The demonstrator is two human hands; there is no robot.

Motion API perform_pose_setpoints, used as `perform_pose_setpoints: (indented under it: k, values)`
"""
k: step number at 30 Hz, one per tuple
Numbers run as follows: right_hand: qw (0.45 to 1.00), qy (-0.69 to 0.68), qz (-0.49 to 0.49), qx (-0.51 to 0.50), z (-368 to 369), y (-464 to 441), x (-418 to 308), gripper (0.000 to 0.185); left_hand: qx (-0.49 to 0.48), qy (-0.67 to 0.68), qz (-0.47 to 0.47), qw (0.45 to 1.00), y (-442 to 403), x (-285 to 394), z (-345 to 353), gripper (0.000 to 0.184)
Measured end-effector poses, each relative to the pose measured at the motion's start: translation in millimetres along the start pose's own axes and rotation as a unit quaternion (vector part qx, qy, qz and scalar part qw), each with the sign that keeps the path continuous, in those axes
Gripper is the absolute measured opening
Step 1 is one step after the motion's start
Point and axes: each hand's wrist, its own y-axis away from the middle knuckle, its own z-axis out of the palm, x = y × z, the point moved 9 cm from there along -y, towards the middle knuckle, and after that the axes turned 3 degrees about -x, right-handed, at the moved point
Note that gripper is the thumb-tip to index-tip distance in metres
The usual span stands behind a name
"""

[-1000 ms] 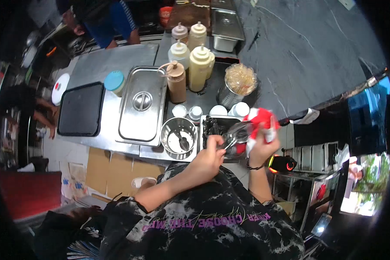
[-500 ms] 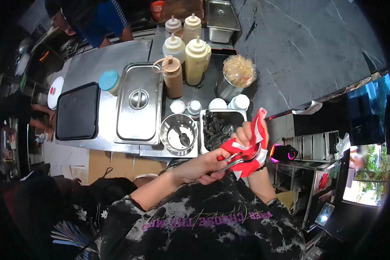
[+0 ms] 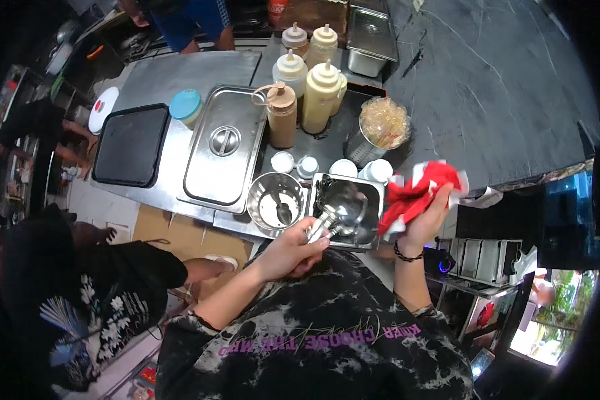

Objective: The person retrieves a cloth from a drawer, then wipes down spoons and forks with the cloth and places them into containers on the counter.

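My left hand (image 3: pixel 292 249) is closed around the handles of a bunch of metal spoons (image 3: pixel 347 211). Their shiny bowls point away from me, over the rectangular steel container (image 3: pixel 370 241). Cutlery inside that container is mostly hidden behind the spoons. To the right of it, my right hand (image 3: pixel 428 219) grips a crumpled red and white cloth (image 3: pixel 420 190), apart from the spoons. Just left of the container stands a round steel pot (image 3: pixel 255 208) with a dark utensil (image 3: pixel 283 213) inside.
Behind the pot are squeeze bottles (image 3: pixel 320 100), small white-lidded containers (image 3: pixel 307 167) and a steel holder of wrapped sticks (image 3: pixel 383 123). A lidded steel pan (image 3: pixel 213 173) and black tray (image 3: pixel 130 147) lie left. Another person (image 3: pixel 120 280) is close on my left.
My hands have separated: the right moved right and up with the cloth, off the spoons. My left hand shifted left, and the spoon bowls are now over the container.
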Motion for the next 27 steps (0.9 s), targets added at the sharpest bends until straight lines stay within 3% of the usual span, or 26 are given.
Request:
perform_pose_setpoints:
  k: [1,2,6,10,12,14,15,17,18,20,21,23,24,26,27]
  values:
    - [0.982,-0.153,0.113,-0.001,2.4,-5.6,24.8,0.042,0.046,-0.038,0.055,0.997,2.5,7.6,-8.1,0.014]
    - [0.951,-0.234,0.191,-0.064,21.2,-1.9,30.8,0.046,0.054,-0.036,0.055,0.996,1.7,2.0,-11.7,0.014]
    - [0.805,-0.378,0.437,-0.133,44.9,38.9,82.0,0.055,0.151,0.006,0.140,0.979,4.0,5.0,-29.4,0.014]
    - [0.788,-0.377,0.480,-0.083,40.5,56.5,106.2,0.049,0.219,0.025,0.145,0.965,8.9,1.4,-35.2,0.018]
    - [0.771,-0.391,0.465,-0.191,52.8,60.9,102.7,0.049,0.221,0.044,0.145,0.963,7.6,-1.7,-35.1,0.021]
    - [0.782,-0.348,0.445,-0.263,55.7,63.8,106.1,0.052,0.253,-0.046,0.113,0.960,6.7,-5.9,-37.7,0.016]
    - [0.828,-0.268,0.398,-0.290,60.8,62.3,103.5,0.054,0.253,-0.046,0.111,0.960,4.0,-10.1,-37.2,0.016]
    - [0.877,-0.090,0.285,-0.377,75.2,60.2,102.8,0.070,0.305,-0.228,0.184,0.906,6.9,3.8,-32.6,0.012]
    - [0.889,-0.054,0.251,-0.378,82.5,61.9,99.8,0.064,0.302,-0.230,0.182,0.907,4.8,4.4,-28.3,0.012]
    - [0.907,0.042,0.225,-0.353,75.3,55.9,107.9,0.048,0.342,-0.439,0.222,0.801,11.5,25.6,-9.2,0.027]
    - [0.908,0.041,0.225,-0.352,74.8,56.3,107.5,0.048,0.331,-0.423,0.214,0.816,6.8,21.7,-11.1,0.034]
    - [0.928,0.168,0.093,-0.321,68.6,43.7,90.2,0.032,0.335,-0.432,0.217,0.809,6.0,20.0,-10.0,0.031]
    - [0.929,0.169,0.092,-0.317,68.5,40.6,82.6,0.032,0.337,-0.441,0.217,0.803,6.0,19.6,-8.8,0.029]
    - [0.873,0.337,-0.073,-0.346,77.0,35.5,45.2,0.030,0.319,-0.441,0.212,0.811,6.4,27.0,-2.7,0.028]
    - [0.864,0.359,-0.063,-0.347,71.2,32.7,47.5,0.027,0.306,-0.441,0.207,0.818,5.7,29.5,-0.8,0.026]
